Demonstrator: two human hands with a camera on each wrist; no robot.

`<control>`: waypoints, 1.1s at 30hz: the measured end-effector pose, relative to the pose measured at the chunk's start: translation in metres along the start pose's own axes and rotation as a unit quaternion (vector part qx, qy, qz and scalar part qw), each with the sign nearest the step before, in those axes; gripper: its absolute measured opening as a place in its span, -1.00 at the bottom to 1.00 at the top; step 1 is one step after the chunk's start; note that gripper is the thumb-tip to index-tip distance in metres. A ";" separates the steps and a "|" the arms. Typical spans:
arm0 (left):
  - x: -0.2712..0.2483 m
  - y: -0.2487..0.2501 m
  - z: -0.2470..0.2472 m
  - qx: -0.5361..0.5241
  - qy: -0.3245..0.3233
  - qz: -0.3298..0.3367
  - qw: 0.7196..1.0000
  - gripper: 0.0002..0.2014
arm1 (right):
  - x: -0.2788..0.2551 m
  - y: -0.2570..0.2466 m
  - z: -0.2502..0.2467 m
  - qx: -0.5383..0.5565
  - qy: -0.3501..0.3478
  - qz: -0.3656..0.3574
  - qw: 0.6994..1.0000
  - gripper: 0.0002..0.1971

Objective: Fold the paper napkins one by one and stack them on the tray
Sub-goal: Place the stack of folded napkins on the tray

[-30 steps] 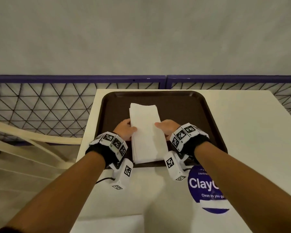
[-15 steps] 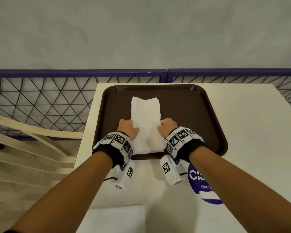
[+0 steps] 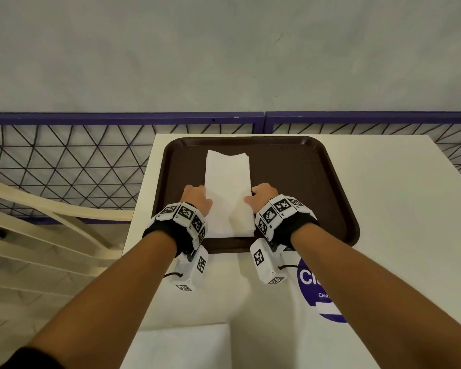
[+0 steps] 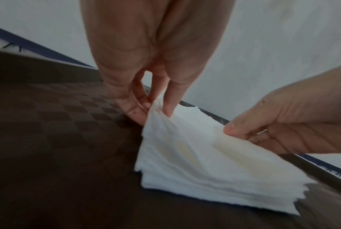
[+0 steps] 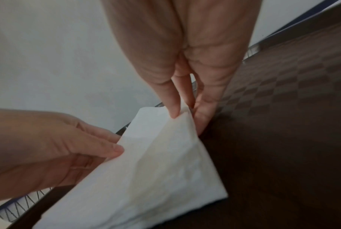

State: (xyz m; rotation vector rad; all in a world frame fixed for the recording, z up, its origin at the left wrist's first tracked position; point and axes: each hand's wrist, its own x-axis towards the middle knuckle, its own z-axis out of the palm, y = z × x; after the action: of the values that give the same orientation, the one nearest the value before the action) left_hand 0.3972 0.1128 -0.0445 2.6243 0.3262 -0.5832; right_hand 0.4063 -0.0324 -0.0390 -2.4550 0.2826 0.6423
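Observation:
A stack of folded white napkins (image 3: 228, 193) lies lengthwise on the left half of a dark brown tray (image 3: 304, 182). My left hand (image 3: 197, 199) pinches the stack's left edge between thumb and fingers; in the left wrist view the left hand (image 4: 156, 108) has its thumb on top of the napkins (image 4: 205, 162). My right hand (image 3: 261, 195) pinches the right edge the same way, and the right wrist view shows the right hand (image 5: 183, 113) with its thumb on the napkins (image 5: 156, 178). The stack's near end rests on the tray (image 4: 48, 155).
The tray sits at the far end of a white table (image 3: 397, 209), with a round blue sticker (image 3: 322, 296) near my right forearm. A white sheet (image 3: 181, 344) lies at the table's near edge. A purple-railed mesh fence (image 3: 91, 155) and a cream chair (image 3: 51, 235) stand at left.
Both hands slid the napkin stack a little farther onto the tray; its near end no longer overhangs the front rim. The hands still hold the two long edges.

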 end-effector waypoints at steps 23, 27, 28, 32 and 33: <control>-0.220 -0.187 0.043 -0.011 0.003 -0.103 0.995 -0.25 | -0.186 -0.012 0.148 -0.310 -0.165 -0.246 0.904 -0.17; -0.234 -0.200 0.056 -0.047 -0.022 -0.156 0.986 -0.13 | -0.180 -0.009 0.164 -0.384 -0.152 -0.212 0.886 -0.07; -0.234 -0.202 0.058 -0.050 -0.031 -0.165 0.985 -0.17 | -0.176 -0.010 0.167 -0.396 -0.150 -0.204 0.883 -0.06; -0.229 -0.208 0.058 -0.080 -0.033 -0.175 0.981 -0.29 | -0.151 -0.010 0.182 -0.379 -0.148 -0.191 0.893 -0.21; -0.228 -0.207 0.058 -0.080 -0.031 -0.174 0.981 -0.31 | -0.156 -0.011 0.179 -0.368 -0.148 -0.197 0.896 -0.23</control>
State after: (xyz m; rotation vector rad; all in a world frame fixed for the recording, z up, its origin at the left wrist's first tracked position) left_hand 0.1111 0.2389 -0.0637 2.4039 0.7878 -0.7168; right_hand 0.2069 0.0895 -0.0829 -2.9093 -0.6919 1.0605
